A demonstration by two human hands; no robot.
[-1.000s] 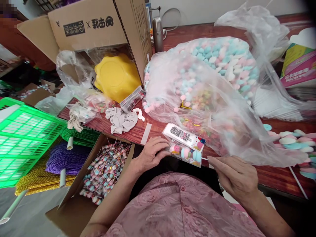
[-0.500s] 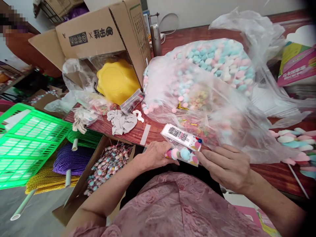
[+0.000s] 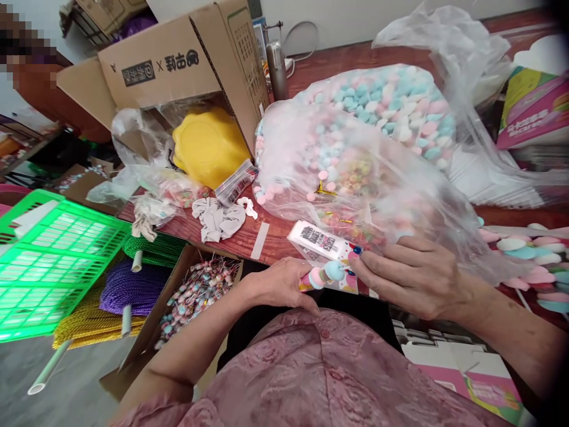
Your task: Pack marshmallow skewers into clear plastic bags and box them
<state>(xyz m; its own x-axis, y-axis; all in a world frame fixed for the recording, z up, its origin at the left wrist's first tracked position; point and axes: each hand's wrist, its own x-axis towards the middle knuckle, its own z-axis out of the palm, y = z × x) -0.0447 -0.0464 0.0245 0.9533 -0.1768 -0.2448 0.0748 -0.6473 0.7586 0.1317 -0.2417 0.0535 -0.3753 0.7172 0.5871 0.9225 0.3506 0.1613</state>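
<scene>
A short skewer of pink and blue marshmallows (image 3: 334, 271), with a yellow-orange piece at its left end, lies between my hands over the table edge. My left hand (image 3: 284, 284) has its fingers closed round the left end and hides part of it. With the fingertips of my right hand (image 3: 411, 276) I pinch the thin stick at the other end, beside the blue marshmallow. Just behind the skewer lies a stack of printed packaging sleeves (image 3: 322, 240), white with coloured dots, its right end near my right fingertips.
A big clear bag of pastel marshmallows (image 3: 377, 107) covers the table behind. At left are a cardboard box (image 3: 164, 59), a yellow tub (image 3: 211, 142), a green basket (image 3: 66, 255) and a carton of finished skewers (image 3: 200, 290). More marshmallow skewers (image 3: 528, 255) lie at right.
The skewer has tilted, its blue end rising slightly, and its stick now shows at my right fingertips. My right hand has shifted a little upward; the left stays closed round the skewer.
</scene>
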